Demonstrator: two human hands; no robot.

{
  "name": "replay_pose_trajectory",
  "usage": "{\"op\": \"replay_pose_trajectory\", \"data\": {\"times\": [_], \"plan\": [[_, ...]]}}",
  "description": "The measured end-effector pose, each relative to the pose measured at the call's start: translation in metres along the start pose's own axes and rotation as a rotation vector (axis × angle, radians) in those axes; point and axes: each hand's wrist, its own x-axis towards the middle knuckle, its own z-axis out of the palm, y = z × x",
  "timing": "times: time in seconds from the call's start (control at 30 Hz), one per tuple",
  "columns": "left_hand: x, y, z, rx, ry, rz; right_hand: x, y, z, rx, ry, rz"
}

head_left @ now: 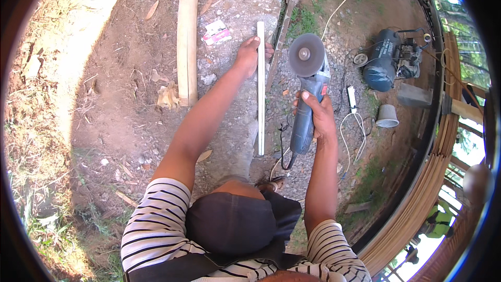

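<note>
My left hand (pixel 249 57) is closed round a long, straight white bar (pixel 261 94), gripping it near its far end. The bar points away from me, just left of the tool. In my right hand (pixel 322 117) is an angle grinder (pixel 302 128), held by its dark body with the thumb on top. Its round grey disc (pixel 306 55) faces up at the far end, apart from the bar. Whether the disc spins, I cannot tell. A dark cord (pixel 287 163) leaves the grinder's near end.
A pale wooden pole (pixel 188 36) lies left of a concrete strip (pixel 229 115). On the right are an air compressor (pixel 383 60), a grey bucket (pixel 387 116) and a white power strip (pixel 352 98) with loose cable. Stacked bamboo-like strips (pixel 417 198) line the right edge.
</note>
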Motion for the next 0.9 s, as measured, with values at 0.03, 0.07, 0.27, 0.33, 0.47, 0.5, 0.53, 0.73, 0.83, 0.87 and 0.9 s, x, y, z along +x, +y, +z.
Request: {"op": "replay_pose_trajectory", "data": {"times": [0.03, 0.07, 0.27, 0.33, 0.47, 0.5, 0.53, 0.73, 0.83, 0.87, 0.9], "plan": [[0.0, 0.0, -0.001, -0.041, 0.015, -0.002, -0.015, 0.001, -0.003, 0.026, 0.015, -0.004], [-0.002, 0.0, 0.003, -0.084, 0.024, -0.008, -0.031, 0.006, -0.011, 0.032, 0.036, -0.009], [-0.013, 0.0, 0.003, -0.148, -0.031, 0.092, -0.112, 0.063, -0.042, 0.111, 0.136, 0.029], [-0.017, 0.008, -0.002, -0.192, 0.026, 0.134, -0.134, 0.077, -0.052, 0.11, 0.142, 0.08], [-0.04, 0.035, -0.005, -0.33, 0.154, 0.232, -0.181, 0.103, -0.073, 0.161, 0.196, 0.117], [-0.046, 0.044, -0.006, -0.367, 0.197, 0.263, -0.189, 0.108, -0.077, 0.18, 0.208, 0.104], [-0.054, 0.049, -0.005, -0.405, 0.186, 0.31, -0.196, 0.117, -0.08, 0.199, 0.248, 0.091], [-0.088, 0.071, -0.001, -0.484, 0.02, 0.442, -0.233, 0.13, -0.095, 0.223, 0.343, 0.065], [-0.107, 0.064, 0.007, -0.543, -0.103, 0.407, -0.246, 0.13, -0.099, 0.227, 0.335, 0.089], [-0.112, 0.062, 0.011, -0.544, -0.106, 0.404, -0.249, 0.132, -0.102, 0.22, 0.338, 0.092], [-0.116, 0.062, 0.014, -0.544, -0.115, 0.404, -0.251, 0.133, -0.103, 0.213, 0.342, 0.096]]}}
